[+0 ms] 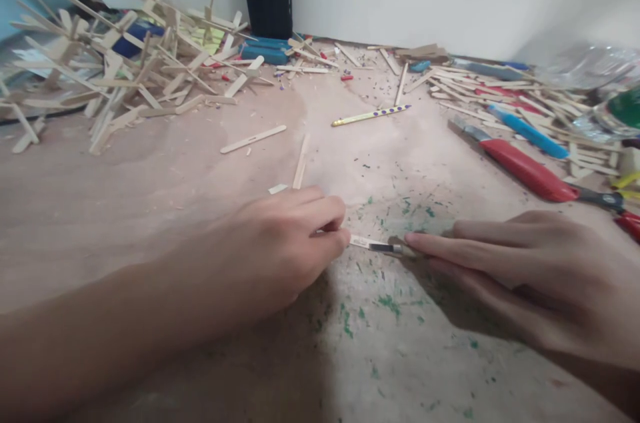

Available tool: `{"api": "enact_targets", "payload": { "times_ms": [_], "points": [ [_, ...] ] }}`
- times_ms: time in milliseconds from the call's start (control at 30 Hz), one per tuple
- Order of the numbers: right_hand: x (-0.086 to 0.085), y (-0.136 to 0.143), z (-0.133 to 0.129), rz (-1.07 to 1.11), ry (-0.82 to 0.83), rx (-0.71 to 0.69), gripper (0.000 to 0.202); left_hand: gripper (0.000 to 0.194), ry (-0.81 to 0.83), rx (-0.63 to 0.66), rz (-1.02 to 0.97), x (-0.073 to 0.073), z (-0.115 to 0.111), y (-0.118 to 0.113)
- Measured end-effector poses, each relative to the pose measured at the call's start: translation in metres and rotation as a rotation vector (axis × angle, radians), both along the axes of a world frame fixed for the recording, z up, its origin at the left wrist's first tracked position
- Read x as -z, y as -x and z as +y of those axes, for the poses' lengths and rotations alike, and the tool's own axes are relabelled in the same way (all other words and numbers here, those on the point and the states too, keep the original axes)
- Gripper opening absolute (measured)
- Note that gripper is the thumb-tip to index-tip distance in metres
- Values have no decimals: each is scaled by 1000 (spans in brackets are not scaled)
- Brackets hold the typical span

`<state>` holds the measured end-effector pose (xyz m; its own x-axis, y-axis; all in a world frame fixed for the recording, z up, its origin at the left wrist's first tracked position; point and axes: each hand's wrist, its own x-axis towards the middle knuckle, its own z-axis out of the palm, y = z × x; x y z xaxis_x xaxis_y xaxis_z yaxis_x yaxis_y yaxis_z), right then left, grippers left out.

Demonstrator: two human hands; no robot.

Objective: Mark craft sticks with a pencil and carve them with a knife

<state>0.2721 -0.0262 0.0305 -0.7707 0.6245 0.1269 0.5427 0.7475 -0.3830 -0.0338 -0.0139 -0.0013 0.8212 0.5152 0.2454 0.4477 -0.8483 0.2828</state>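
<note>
- Head view: a wooden stick (359, 241), pale and flat with faint dark marks near its exposed end, lies low over the table (250, 370), just right of the picture's centre; the rest is hidden by the left hand (300, 236).
- The left hand's fingers are pinched on the stick.
- A craft knife (385, 248), with a dark blade and silvery collar, meets the stick's exposed end; exact contact cannot be told.
- The right hand (530, 270) has its fingers closed on the knife's handle, mostly covered.
- Green specks (390, 305) scatter around the stick, many toward 5 o'clock.
- Toward 11 o'clock from it, a loose stick (300, 162) lies near the left hand.
- At 12 o'clock, well apart, is a yellow rod (370, 116) with purple spots.
- At 2 o'clock are a red-handled tool (530, 170) and a blue pen (527, 131).
- At 10 o'clock, farther off, sticks form a tangled heap (170, 56).
</note>
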Motion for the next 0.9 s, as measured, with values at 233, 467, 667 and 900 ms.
{"api": "enact_targets", "payload": {
  "times_ms": [233, 467, 667, 900],
  "points": [
    [-2, 4, 3, -36, -21, -28, 32, 29, -7, 37, 70, -5, 0, 0],
    [-2, 9, 6, -12, 11, -18, 33, 15, -29, 41, 106, -7, -1, -4],
    [-3, 13, 5, -43, -3, -24, 35, 17, 31, 42, 69, -4, -2, -3],
    [-4, 11, 5, -38, 24, -11, 36, 23, 87, -11, 52, -7, -4, 3]
  ]
}}
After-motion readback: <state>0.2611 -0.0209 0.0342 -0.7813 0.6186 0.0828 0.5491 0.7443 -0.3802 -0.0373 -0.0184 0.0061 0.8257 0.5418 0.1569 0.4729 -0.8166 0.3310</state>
